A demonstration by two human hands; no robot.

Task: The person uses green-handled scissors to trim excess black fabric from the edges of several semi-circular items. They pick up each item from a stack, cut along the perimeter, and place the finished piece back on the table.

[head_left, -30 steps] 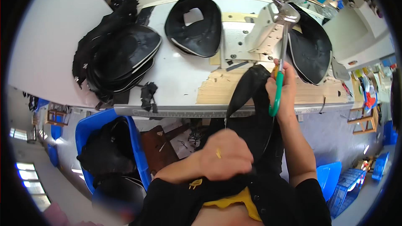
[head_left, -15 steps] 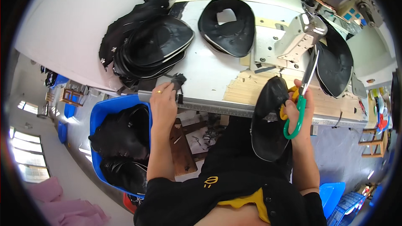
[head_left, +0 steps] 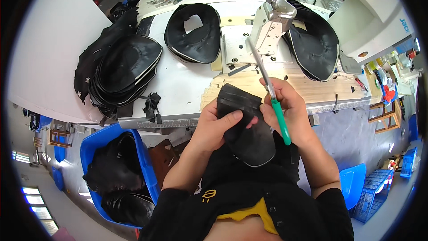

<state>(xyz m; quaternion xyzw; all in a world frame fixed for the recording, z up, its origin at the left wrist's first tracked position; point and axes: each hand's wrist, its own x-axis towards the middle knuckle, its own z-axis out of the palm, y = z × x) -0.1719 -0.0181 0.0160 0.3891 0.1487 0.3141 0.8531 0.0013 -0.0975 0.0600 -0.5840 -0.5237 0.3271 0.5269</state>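
- Black leather-like panel [head_left: 247, 127], folded and edged with pale piping, is held in front of the body just short of the table's front edge; both hands are brought together on it.
- Left hand [head_left: 218, 125] is clamped on the panel's upper left, thumb across its face, apparently to keep the fold tight and steady.
- Right hand [head_left: 290, 107] grips the panel's right edge and also carries green-handled scissors [head_left: 273, 93], blades pointing up and away; judged a parking grip that frees the fingers.
- Whether the blades are open or closed cannot be told.
- Worktable [head_left: 187, 85] carries a stack of like black panels [head_left: 125, 71] at left, one cut-out panel [head_left: 194, 33] at centre and another [head_left: 314, 42] by the sewing machine [head_left: 276, 18], apparently sorted by stage.
- Blue bin [head_left: 145, 160] below the left edge holds more black pieces within reach.
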